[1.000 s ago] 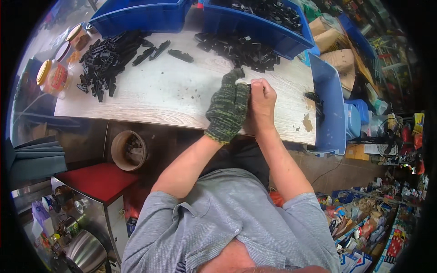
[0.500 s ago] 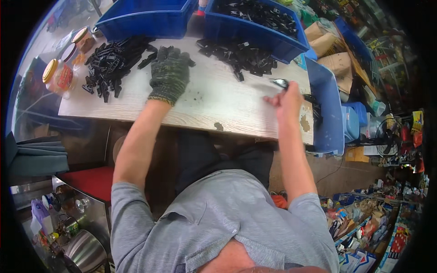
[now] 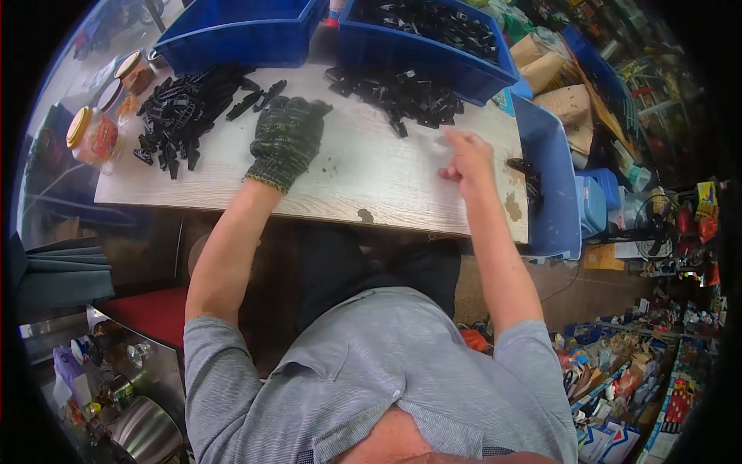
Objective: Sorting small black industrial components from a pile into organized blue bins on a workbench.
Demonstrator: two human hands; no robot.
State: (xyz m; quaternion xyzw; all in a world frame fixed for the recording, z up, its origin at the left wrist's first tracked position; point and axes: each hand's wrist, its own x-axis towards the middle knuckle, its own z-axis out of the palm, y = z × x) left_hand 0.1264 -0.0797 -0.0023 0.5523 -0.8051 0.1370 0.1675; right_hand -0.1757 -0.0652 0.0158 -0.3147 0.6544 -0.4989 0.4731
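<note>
Two hands over black parts on a pale table (image 3: 371, 178)
Gloved left hand (image 3: 287, 139) lies flat, fingers spread, empty, just beside the left pile (image 3: 185, 116); bare right hand (image 3: 466, 158) is blurred, grip unclear, near the right pile (image 3: 402, 97)

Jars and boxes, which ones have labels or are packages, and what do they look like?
Clear round jar with yellow lid and red label: left end of the wooden table.
Second clear jar with brownish lid: behind the first, near the table's far left corner.
Brown cardboard boxes: right of the table, plain, stacked.
Colourful small packages: floor, lower right, too small to tell.
</note>
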